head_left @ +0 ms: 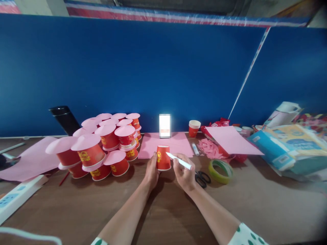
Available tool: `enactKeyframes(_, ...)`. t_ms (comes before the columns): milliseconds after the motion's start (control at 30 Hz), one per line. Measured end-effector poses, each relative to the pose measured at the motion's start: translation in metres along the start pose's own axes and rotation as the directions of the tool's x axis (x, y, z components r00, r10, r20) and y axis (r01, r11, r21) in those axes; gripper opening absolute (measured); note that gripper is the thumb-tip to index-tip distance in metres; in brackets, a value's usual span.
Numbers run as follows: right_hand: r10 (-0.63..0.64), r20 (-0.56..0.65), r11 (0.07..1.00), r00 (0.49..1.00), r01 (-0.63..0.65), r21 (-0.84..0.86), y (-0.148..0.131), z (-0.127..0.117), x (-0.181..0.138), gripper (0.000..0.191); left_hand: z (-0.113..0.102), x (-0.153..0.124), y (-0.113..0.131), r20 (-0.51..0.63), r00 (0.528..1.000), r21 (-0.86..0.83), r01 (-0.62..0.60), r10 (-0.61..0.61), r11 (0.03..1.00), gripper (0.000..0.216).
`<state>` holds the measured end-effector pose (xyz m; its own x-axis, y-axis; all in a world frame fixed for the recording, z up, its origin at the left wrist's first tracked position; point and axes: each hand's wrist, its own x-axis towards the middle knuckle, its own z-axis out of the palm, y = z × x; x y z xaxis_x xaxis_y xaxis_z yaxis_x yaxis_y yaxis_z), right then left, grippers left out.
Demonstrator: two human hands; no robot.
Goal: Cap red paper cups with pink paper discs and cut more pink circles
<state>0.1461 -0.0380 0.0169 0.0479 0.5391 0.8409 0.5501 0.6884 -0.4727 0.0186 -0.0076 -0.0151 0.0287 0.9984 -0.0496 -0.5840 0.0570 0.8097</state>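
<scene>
Sleeves (247, 234) with green spots show at the near edge; beyond them the left hand (152, 172) clasps a red paper cup (164, 162) by its left side, and the right hand (185, 174) grips a white pen (182, 162), its tip at the cup's upper right (touching or just short, I cannot tell). Should the left hold be slack, pressure from the pen could twist the cup and send a stroke astray; too tight, and the thin wall might dent. The cup, between the two hands, looks smooth, its wider white-rimmed end down, yellow lettering running up its left part. Scissors (201, 178) and a tape roll (220, 177) lie beside the right hand. Leftward, tiered cups (92, 156) wear pink paper discs (88, 142); a careless left arm might topple them. Past pink sheets (178, 146), a bright-screened phone (165, 125) stands before a blue partition (163, 68).
</scene>
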Motion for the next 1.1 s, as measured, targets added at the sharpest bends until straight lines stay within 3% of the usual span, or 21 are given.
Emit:
enactKeyframes(733, -0.005, 0.048, 1.000, 0.999, 0.005, 0.002, -0.0032, -0.0002, 0.0002, 0.014, 0.0029, -0.0041, 0.0031, 0.030, 1.000, 0.001, -0.007, 0.007, 1.000, 0.046)
enactKeyframes(1100, -0.012, -0.008, 0.999, 1.000, 0.011, -0.038, 0.0003, -0.0010, 0.0017, 0.014, 0.0008, -0.0019, 0.0004, 0.004, 1.000, 0.020, 0.012, -0.012, 1.000, 0.048)
